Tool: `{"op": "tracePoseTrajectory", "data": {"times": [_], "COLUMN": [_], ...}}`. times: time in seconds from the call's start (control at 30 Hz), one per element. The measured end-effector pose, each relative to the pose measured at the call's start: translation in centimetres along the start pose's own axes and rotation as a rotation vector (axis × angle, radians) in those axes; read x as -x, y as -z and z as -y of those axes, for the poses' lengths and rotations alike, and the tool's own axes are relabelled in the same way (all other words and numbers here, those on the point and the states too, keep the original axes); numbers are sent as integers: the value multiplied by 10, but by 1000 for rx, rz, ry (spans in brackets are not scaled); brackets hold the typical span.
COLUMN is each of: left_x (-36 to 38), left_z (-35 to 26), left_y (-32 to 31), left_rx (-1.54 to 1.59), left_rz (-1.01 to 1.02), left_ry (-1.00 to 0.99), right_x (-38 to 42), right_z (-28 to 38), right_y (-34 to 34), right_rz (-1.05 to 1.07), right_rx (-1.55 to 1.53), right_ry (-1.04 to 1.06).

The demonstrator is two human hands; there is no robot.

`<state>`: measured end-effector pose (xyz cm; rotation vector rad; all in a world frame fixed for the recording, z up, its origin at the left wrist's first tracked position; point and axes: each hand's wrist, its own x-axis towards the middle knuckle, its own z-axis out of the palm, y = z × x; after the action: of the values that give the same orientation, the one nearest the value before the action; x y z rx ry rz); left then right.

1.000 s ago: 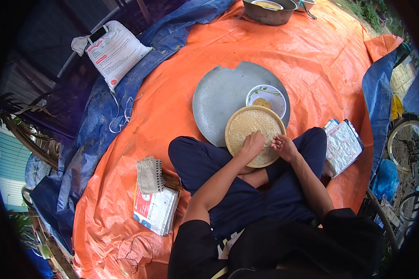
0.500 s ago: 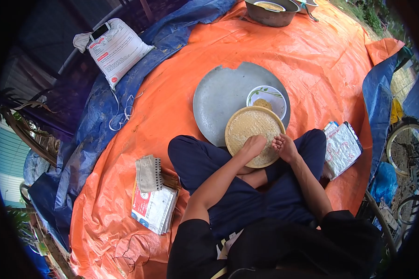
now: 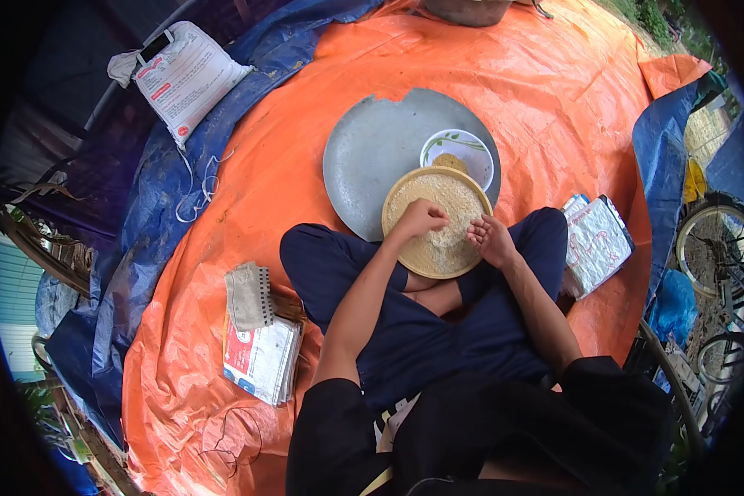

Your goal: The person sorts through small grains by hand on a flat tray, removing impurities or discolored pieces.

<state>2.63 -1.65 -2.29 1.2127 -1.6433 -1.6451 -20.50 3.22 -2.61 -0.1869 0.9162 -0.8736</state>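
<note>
A round woven tray (image 3: 388, 189) rests over my crossed legs with pale grain (image 3: 438, 198) spread in it. Over the grain is my left hand (image 3: 424, 217), its fingers closed in a pinch; whatever is between the fingertips is too small to name. At the tray's right rim, my right hand (image 3: 492, 240) has its fingers loosely curled and apart, with nothing visible in them. Just beyond the tray stands a white bowl (image 3: 476, 152) with green leaf patterns, holding a yellowish-brown heap (image 3: 450, 161). The tray hides part of the bowl's near side.
A round grey metal sheet (image 3: 364, 157) with a notched edge lies under the bowl on an orange tarp (image 3: 281, 149). A notebook (image 3: 249, 296) tops stacked packets (image 3: 260, 360) at left; silvery packets (image 3: 598, 248) lie at right. A white sack (image 3: 190, 83) sits on blue tarp.
My left hand has lifted slightly and moved away from my right hand, leaving a wider gap. The right hand's fingers look a little more spread. The whole view has shifted slightly.
</note>
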Motion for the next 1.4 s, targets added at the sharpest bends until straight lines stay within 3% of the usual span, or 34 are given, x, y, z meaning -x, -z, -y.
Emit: {"op": "tracePoseTrajectory", "data": {"times": [0.07,0.23,0.73,0.83,0.93,1.03,1.13,1.4], "left_x": [-7,-12,-10,-10,-8,5,8,6], "left_z": [10,6,-3,-2,-6,-28,-24,-20], "left_y": [3,15,19,22,22,27,31,34], "left_rx": [374,729,760,673,247,189,371,449], "left_rz": [4,-91,-59,-44,-146,-147,-148,-146], "left_ry": [112,234,243,257,255,196,130,117], "right_x": [-1,-9,-11,-10,-9,-9,-9,-10], "right_z": [-1,-3,-4,-4,-4,-3,-5,-5], "right_y": [1,12,10,10,10,11,10,11], "right_rz": [-11,-12,2,0,15,22,23,27], "right_rx": [23,-1,16,8,9,18,31,52], "right_ry": [12,-24,-4,-6,0,4,3,2]}}
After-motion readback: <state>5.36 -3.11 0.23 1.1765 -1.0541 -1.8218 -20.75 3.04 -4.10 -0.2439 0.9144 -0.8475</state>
